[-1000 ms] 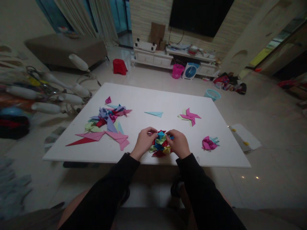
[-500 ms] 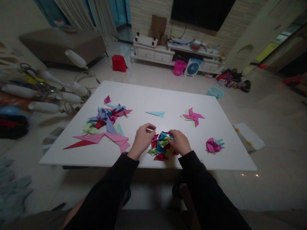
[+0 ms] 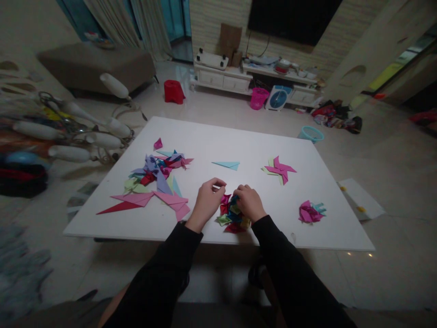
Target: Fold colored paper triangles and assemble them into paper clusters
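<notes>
Several small folded paper pieces (image 3: 235, 226) in red, green, blue and yellow lie heaped near the front edge of the white table (image 3: 201, 141). Just left of the heap is my left hand (image 3: 207, 200), fingers curled, thumb and forefinger tips brought together; anything between them is too small to see. My right hand (image 3: 251, 203) reaches over the heap's right side. Its fingers are pinched together at a folded paper piece, mostly hidden by the hand. Beyond both hands lies a light blue folded paper strip (image 3: 227, 165).
More folded paper (image 3: 150, 171) is piled on the table's left. A pink and green paper pinwheel (image 3: 281, 170) and a magenta folded paper piece (image 3: 309, 212) lie on the right. A lamp with white shades (image 3: 70, 154) stands by the left edge, a blue basket (image 3: 310, 134) beyond the right.
My right hand has drawn inward over the heap, its fingers closing, and covers pieces that showed before. The left hand stays almost still. The whole view has shifted slightly.
</notes>
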Tool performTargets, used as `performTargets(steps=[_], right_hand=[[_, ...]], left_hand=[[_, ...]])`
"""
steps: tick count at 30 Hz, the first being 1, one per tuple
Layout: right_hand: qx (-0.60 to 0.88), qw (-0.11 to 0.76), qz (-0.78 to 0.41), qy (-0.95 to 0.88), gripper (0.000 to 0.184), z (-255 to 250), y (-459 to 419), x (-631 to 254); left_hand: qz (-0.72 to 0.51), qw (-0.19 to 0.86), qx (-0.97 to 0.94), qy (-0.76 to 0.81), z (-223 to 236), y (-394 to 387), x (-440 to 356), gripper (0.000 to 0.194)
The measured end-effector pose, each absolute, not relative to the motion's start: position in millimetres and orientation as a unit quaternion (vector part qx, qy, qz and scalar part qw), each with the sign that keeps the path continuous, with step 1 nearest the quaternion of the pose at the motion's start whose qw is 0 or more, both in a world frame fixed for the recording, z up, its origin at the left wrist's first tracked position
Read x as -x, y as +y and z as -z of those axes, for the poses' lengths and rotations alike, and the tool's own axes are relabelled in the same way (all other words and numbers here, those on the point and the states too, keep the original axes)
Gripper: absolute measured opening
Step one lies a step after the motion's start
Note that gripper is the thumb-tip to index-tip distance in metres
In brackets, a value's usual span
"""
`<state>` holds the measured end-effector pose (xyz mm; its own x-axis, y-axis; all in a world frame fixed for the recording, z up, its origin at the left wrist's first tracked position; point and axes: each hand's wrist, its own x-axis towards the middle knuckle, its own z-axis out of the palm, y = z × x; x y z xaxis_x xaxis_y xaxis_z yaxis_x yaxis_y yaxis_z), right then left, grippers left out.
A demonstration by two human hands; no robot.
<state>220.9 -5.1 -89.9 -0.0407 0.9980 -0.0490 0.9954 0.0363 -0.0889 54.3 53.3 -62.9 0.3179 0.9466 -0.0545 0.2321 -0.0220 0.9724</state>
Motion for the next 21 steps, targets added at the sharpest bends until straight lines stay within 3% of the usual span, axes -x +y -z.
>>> performTargets(steps=[11, 21], right_hand=[[0.704, 0.107, -0.044, -0.7, 0.013, 73.2, -19.7, -235.4], [0.678, 0.093, -0.09, -0.723, 0.044, 96.0, -11.4, -234.2]], left_hand=[[-0.344, 0.51, -0.627, 0.478, 58.2, 51.4, -53.4, 0.015], [-0.332, 0.507, -0.647, 0.462, 57.4, 46.0, -64.4, 0.013]])
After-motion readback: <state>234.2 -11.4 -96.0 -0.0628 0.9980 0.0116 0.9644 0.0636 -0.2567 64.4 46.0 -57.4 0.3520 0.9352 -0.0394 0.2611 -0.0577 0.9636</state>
